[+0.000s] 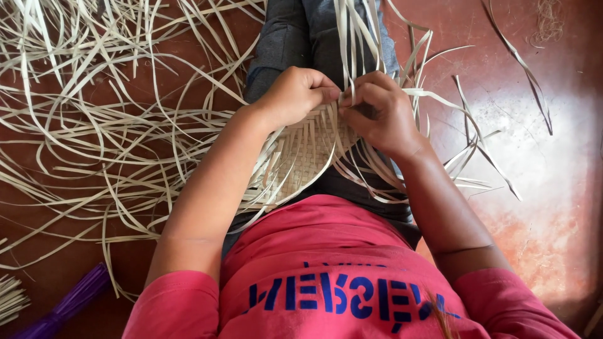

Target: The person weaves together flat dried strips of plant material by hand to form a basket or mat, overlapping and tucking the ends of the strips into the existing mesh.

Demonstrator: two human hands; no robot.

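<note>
- My left hand [294,94] is curled shut, its fingers [323,93] pinching a pale flat palm-leaf strip at the far edge of the small woven panel of pale plaited strips [308,150].
- My right hand [380,110] is also closed, its fingers [361,94] gripping an upright strip [349,37] just beside the left fingertips; the two hands touch above the panel.
- The woven panel lies on my lap, over my dark grey trousers [289,31], between both forearms; there is one such panel.
- Unwoven strip ends fan out from the panel on both sides and towards my red shirt [326,251].
- A large loose tangle of long pale strips [94,113] lies on the reddish-brown floor [540,157] to my left; the strips are too many and too overlapped to count.
- A few single strips lie on the floor to my right, well apart from the tangle.
- One purple ribbed plastic object [69,304] lies on the floor at the lower left, near a small bundle of pale strips [9,298] at the frame edge.
</note>
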